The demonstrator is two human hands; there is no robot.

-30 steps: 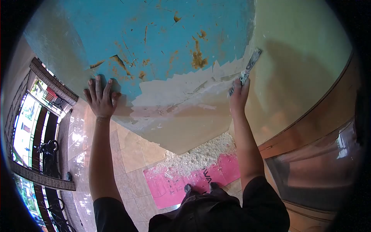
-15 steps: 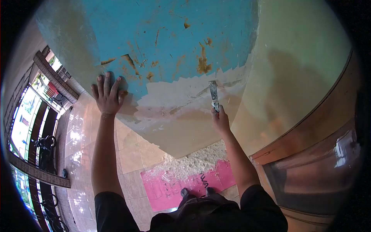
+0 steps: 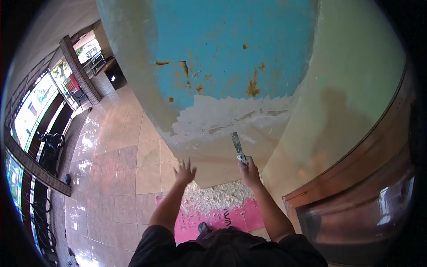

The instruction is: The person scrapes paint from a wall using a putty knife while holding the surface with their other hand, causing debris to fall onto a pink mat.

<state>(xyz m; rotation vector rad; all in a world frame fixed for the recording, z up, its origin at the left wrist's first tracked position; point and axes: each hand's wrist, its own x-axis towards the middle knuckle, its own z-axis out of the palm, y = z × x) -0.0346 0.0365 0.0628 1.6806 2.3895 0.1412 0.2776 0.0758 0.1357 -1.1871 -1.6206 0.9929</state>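
Note:
My right hand (image 3: 251, 172) is closed around the handle of a putty knife (image 3: 236, 144), whose blade points up and leftward. The blade, smeared with whitish residue, looks apart from the wall, though the gap is hard to judge. My left hand (image 3: 185, 172) has its fingers spread, holds nothing and hangs near the wall's lower left corner. Ahead stands the wall (image 3: 231, 164) with blue paint (image 3: 275, 35) above and a scraped whitish band (image 3: 222, 111) below it. Brown patches (image 3: 253, 87) and peeled spots mark the blue.
Pale scrapings (image 3: 218, 196) heap on a pink sheet (image 3: 249, 218) at the wall's foot, where my feet stand. A green wall (image 3: 360, 58) and a wood-framed pane (image 3: 356, 213) close the right side. Floor tiles (image 3: 115, 164) spread left toward bicycles (image 3: 51, 147).
My left hand has come off the wall and moved down and right. The putty knife in my right hand has dropped lower, away from the scraped band. The view has shifted.

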